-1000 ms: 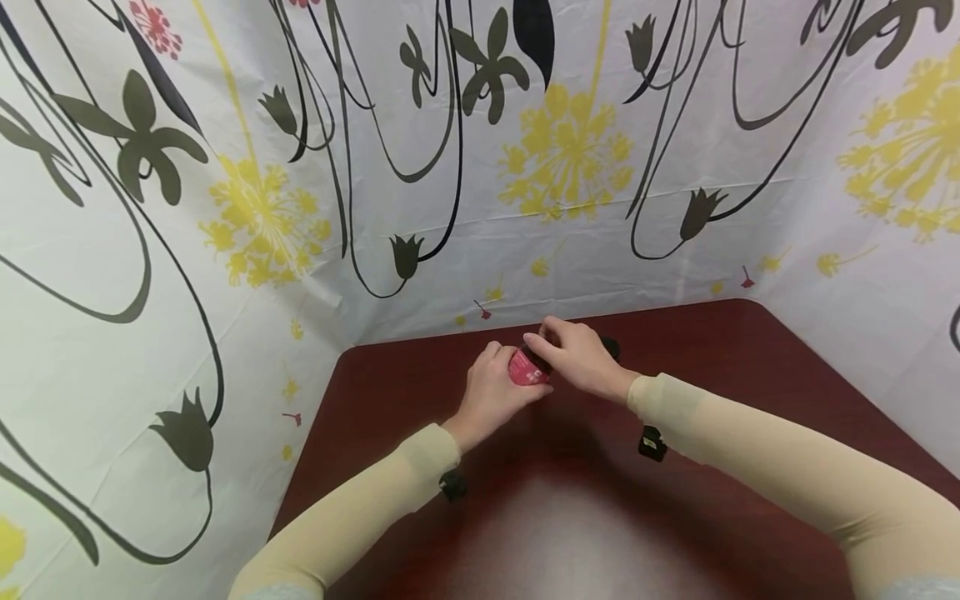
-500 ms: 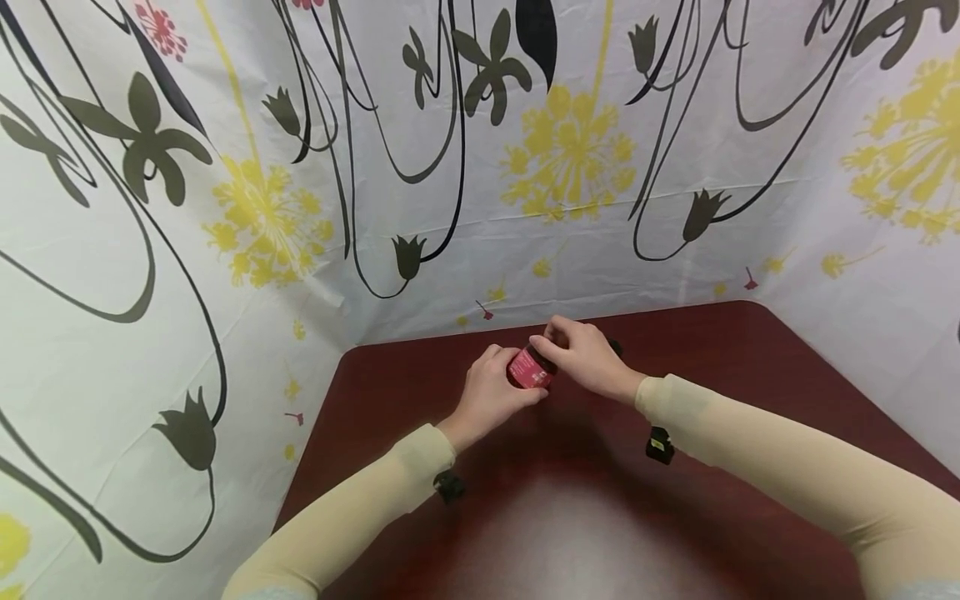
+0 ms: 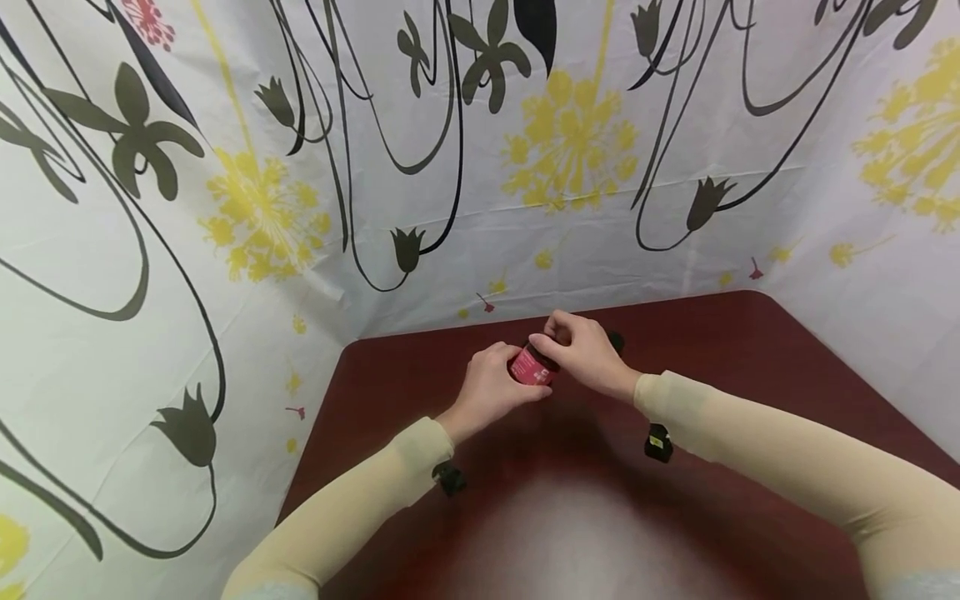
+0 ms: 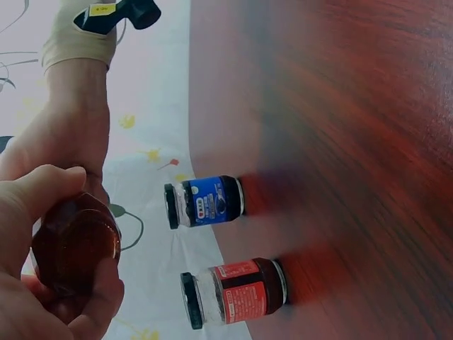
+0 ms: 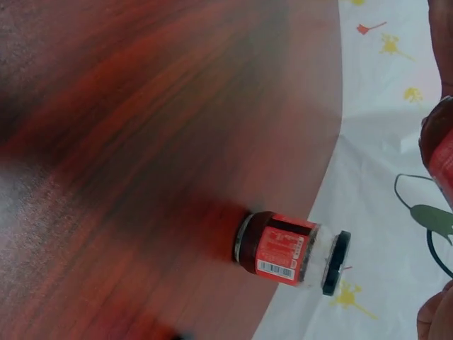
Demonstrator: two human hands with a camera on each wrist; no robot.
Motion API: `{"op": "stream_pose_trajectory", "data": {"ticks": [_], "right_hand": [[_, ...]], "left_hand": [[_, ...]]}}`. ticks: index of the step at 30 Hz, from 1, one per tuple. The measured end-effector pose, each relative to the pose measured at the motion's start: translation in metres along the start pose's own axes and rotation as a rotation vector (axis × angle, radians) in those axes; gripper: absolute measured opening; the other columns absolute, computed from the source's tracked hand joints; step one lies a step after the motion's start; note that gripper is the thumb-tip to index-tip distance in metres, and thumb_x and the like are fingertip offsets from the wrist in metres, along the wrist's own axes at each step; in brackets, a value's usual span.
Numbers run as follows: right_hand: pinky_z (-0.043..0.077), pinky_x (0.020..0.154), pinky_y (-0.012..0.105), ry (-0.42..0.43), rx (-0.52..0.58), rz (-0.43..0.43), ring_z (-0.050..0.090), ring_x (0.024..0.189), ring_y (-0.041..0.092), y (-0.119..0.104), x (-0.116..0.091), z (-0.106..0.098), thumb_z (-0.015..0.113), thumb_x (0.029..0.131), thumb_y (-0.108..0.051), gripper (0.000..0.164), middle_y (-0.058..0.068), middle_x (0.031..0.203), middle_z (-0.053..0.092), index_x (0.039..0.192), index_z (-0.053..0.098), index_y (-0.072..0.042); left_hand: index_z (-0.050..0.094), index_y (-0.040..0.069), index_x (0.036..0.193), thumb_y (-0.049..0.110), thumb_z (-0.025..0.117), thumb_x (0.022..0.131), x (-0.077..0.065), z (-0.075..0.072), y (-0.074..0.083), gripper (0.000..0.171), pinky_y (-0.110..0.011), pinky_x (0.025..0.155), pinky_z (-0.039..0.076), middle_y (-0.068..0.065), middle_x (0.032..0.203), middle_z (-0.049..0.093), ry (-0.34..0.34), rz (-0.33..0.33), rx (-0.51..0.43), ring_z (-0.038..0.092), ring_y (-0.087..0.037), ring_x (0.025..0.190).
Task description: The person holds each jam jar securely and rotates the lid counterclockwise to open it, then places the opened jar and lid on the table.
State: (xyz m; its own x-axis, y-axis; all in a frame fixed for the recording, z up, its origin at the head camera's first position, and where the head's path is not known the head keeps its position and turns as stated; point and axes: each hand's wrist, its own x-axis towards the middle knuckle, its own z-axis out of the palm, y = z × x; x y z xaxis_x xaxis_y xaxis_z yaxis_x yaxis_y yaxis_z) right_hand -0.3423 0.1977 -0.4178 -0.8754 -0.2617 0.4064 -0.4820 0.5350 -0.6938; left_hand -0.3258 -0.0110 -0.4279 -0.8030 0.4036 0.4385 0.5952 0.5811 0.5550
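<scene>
This jar's got a pinkish-red label, sits kinda tilted in the left hand, right hand touching its dark top.

White floral sheeting behind dark red table, pale glare nearside

Looks like a screened-off recording booth; can't tell what kind of building or room surrounds it. Creased white sheeting with floral print closes in the back and both sides. Dark red wood-grain table with rounded corners sits close up against it. Small black wrist cameras point to a filming setup.
</scene>
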Motion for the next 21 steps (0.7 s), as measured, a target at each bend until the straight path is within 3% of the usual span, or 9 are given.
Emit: {"op": "stream_pose_trajectory", "data": {"ticks": [3, 11, 21], "right_hand": [[0.043, 0.057, 0.035, 0.015, 0.029, -0.044, 0.049, 0.061, 0.019, 0.001, -0.003, 0.001, 0.061, 0.097, -0.052, 0.033, 0.002, 0.066, 0.053, 0.090, 0.056, -0.021], [0.034, 0.051, 0.032, 0.134, -0.035, -0.236, 0.040, 0.054, 0.015, -0.001, -0.003, -0.004, 0.062, 0.099, -0.038, 0.017, -0.004, 0.062, 0.044, 0.088, 0.059, -0.026], [0.032, 0.051, 0.032, 0.217, 0.058, -0.272, 0.040, 0.054, 0.014, -0.007, -0.005, -0.004, 0.067, 0.096, -0.032, 0.011, -0.005, 0.061, 0.045, 0.090, 0.061, -0.024]], "left_hand": [[0.071, 0.012, 0.103, 0.042, 0.091, 0.071, -0.001, -0.001, 0.001, 0.048, -0.021, 0.061, 0.051, 0.007, 0.092, 0.060, -0.001, 0.015, -0.011, 0.057, -0.008, 0.078], [0.073, 0.016, 0.095, 0.048, 0.090, 0.069, 0.002, -0.008, 0.015, 0.045, -0.020, 0.058, 0.048, 0.011, 0.085, 0.059, 0.030, 0.095, 0.002, 0.055, -0.006, 0.073], [0.072, 0.019, 0.095, 0.044, 0.092, 0.069, 0.005, -0.017, 0.019, 0.041, -0.021, 0.058, 0.050, 0.013, 0.086, 0.059, 0.016, 0.135, -0.061, 0.056, -0.005, 0.075]]}}
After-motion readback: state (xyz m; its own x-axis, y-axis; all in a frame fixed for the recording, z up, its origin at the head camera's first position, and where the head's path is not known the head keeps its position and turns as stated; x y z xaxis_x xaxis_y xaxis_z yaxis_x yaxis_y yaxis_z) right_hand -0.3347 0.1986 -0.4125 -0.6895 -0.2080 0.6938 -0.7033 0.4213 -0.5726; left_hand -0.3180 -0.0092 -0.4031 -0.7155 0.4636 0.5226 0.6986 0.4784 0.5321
